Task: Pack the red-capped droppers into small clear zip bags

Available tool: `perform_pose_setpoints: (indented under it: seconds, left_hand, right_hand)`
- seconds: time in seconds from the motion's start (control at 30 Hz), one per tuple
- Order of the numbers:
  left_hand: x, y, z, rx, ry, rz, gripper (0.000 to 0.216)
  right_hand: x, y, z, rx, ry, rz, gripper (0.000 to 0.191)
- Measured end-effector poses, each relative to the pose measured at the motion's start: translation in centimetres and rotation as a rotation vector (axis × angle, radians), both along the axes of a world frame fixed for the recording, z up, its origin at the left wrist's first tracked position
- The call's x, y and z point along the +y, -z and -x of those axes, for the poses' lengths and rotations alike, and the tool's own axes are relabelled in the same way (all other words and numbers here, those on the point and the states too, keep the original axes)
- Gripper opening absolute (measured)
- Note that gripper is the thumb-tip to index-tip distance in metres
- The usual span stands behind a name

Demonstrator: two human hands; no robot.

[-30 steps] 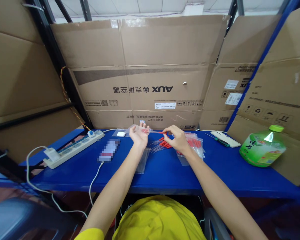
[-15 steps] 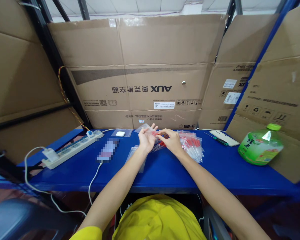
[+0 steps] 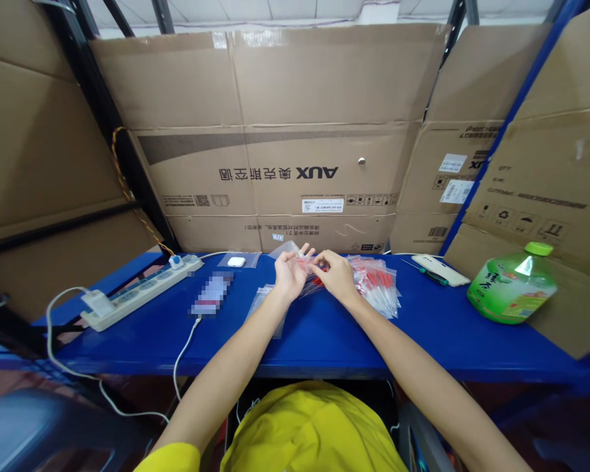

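Hands meet above the middle of a blue tabletop (image 3: pixel 324 341): the left hand (image 3: pixel 289 274) grips a small clear bag (image 3: pixel 286 250) in curled fingers, while the right hand (image 3: pixel 338 278) pinches a red-tipped pin (image 3: pixel 311 263) at the bag's mouth. Loose red pins (image 3: pixel 314 283) lie just beneath, filled bags (image 3: pixel 379 285) just right of them, empty bags (image 3: pixel 264 303) to the left. A green bottle (image 3: pixel 511 285) stands well apart at right.

Saw deep blue across the tabletop (image 3: pixel 324 341) and red on the packed pieces (image 3: pixel 376 282) inside see-through plastic, beside a colourless clear bag (image 3: pixel 286 250). Noted plain brown cardboard (image 3: pixel 285 85) with black print, a white power strip (image 3: pixel 137 292), a green bottle (image 3: pixel 511 288) under a lighter green cap, a yellow shirt (image 3: pixel 309 426), and a red-and-yellow twisted wire (image 3: pixel 122 177).
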State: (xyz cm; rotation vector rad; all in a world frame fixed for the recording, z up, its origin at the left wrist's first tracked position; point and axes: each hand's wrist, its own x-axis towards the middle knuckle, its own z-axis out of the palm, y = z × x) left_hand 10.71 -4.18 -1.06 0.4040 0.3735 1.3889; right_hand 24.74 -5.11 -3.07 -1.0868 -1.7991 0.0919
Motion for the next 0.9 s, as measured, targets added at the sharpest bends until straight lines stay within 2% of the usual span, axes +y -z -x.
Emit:
perform_pose_setpoints:
  seconds: [0.1, 0.2, 0.3, 0.4, 0.5, 0.63, 0.77, 0.9]
  left_hand:
    - [0.2, 0.0, 0.4, 0.035, -0.031, 0.006, 0.020]
    - [0.5, -0.1, 1.0, 0.079, -0.087, 0.017, 0.023]
    - [0.8, -0.1, 1.5, 0.089, -0.116, 0.027, 0.025]
    - [1.0, -0.1, 1.7, 0.082, -0.123, 0.022, 0.026]
    - [1.1, 0.0, 1.9, 0.072, -0.146, 0.020, 0.026]
    - [1.3, 0.0, 2.1, 0.054, -0.171, 0.023, 0.026]
    - [1.6, 0.0, 2.5, 0.028, -0.183, 0.030, 0.026]
    - [1.9, -0.2, 3.1, -0.015, -0.214, 0.024, 0.027]
  right_hand:
    - [0.5, -0.5, -1.5, -0.101, 0.040, 0.017, 0.017]
    - [0.8, -1.0, -3.5, -0.314, 0.143, 0.064, 0.013]
    - [0.7, -1.0, -4.9, -0.547, 0.160, 0.201, 0.029]
    - [0.6, -0.5, -4.9, -0.677, 0.091, 0.283, 0.036]
    - [0.8, 0.0, -3.9, -0.736, 0.028, 0.278, 0.035]
    - [1.1, 0.4, -2.6, -0.804, 0.031, 0.269, 0.029]
    - [1.3, 0.4, -2.6, -0.786, 0.041, 0.246, 0.017]
    - [1.6, 0.7, -3.1, -0.730, 0.013, 0.221, 0.016]
